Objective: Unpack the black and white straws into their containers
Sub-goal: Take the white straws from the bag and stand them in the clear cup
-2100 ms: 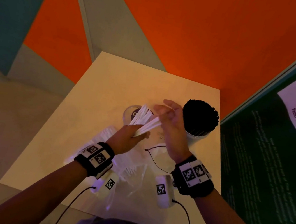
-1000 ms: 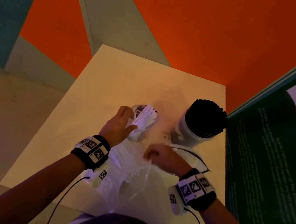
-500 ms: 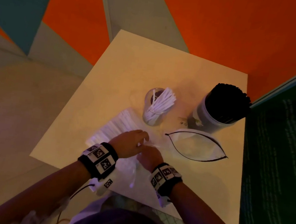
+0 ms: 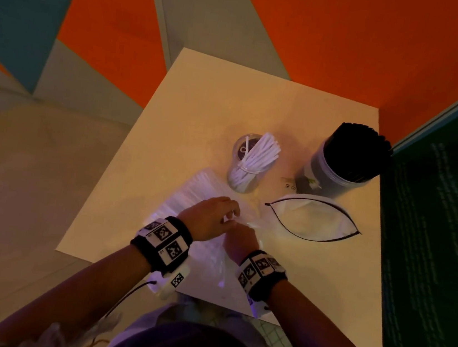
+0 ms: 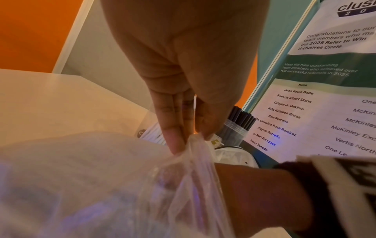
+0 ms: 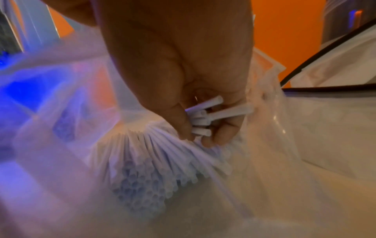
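A clear plastic bag (image 4: 189,197) of white straws (image 6: 142,164) lies on the table's near side. My left hand (image 4: 210,217) pinches the bag's open edge (image 5: 193,145) and lifts it. My right hand (image 4: 239,240) is inside the bag mouth, and its fingers (image 6: 223,133) curl round a small bunch of white straws (image 6: 213,112). A clear cup (image 4: 245,163) holds a slanting bundle of white straws. To its right, a grey tub (image 4: 335,175) is packed with black straws (image 4: 358,152).
An empty clear bag with a black rim (image 4: 312,219) lies open right of my hands. A green poster board (image 4: 436,229) stands along the table's right edge. The beige table (image 4: 203,97) ends near my body; orange and grey floor lies beyond.
My left hand left the white-straw cup and came back to the bag's edge. My right hand moved into the bag mouth and took hold of straws. The camera tilted down.
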A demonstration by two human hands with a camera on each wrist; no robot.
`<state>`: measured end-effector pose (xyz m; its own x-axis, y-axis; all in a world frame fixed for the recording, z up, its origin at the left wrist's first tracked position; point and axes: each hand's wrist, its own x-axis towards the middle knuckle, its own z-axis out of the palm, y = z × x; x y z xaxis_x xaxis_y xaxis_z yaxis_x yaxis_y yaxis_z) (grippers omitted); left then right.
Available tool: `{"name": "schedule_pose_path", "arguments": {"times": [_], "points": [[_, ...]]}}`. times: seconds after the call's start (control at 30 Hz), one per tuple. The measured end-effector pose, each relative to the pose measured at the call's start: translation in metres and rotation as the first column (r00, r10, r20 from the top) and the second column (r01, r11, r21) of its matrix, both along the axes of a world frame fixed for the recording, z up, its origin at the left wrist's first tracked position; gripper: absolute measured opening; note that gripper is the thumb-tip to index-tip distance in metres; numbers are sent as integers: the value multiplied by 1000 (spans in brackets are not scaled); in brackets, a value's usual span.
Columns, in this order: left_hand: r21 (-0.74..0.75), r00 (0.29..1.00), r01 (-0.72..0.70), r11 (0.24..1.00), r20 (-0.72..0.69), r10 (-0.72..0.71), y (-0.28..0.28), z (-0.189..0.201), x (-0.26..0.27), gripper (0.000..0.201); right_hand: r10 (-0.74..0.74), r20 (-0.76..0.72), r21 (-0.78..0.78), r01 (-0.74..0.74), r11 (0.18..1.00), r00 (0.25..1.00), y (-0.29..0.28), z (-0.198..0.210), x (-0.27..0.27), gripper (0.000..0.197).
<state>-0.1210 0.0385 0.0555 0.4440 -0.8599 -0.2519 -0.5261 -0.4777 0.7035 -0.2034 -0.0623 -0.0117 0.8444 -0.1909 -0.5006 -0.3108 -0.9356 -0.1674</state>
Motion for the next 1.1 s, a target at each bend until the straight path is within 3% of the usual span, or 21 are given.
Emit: {"name": "schedule_pose_path", "arguments": {"times": [0.17,0.3,0.4,0.6,0.7,0.8,0.87,0.93,1.0,1.07,1.1], "points": [[21,999,33,999,28,-33,-3,-3,5,21,-16,-101,-20,14,1000,995,-17,24,-11,36],[112,996,64,992,57,-71,-12,-7,4,26,99,-253,-29,-110,993,962,-57,68,-22,34],[162,985,134,978,89,-149,-26,-8,-2,46,200,-331,-121,-252,960,922,-87,104,-26,29],[-32,984,176,984,17,-176,-73,5,-18,83,292,-223,-183,-334,925,930,-125,173,-24,31],[-46,990,123,991,-66,-126,-96,11,-22,66,367,-236,-195,-414,889,900,-135,192,-14,29],[-131,993,83,988,100,-70,-103,14,-15,30,377,-156,-160,-400,903,913,-144,210,-2,19],[-157,991,46,986,129,-25,-97,16,-3,19,284,-14,-30,-284,958,959,-155,219,6,27],[-169,992,7,986,129,15,-88,16,10,17,23,267,231,-88,969,963,-170,221,11,39],[-177,989,-25,984,136,50,-79,17,20,16,-342,482,518,52,854,807,-183,215,14,50],[-170,988,-40,985,140,64,-76,16,26,14,-553,517,696,56,716,653,-181,203,17,52],[-164,988,-41,986,142,65,-77,17,28,14,-602,487,753,45,657,632,-174,196,20,55]]}}
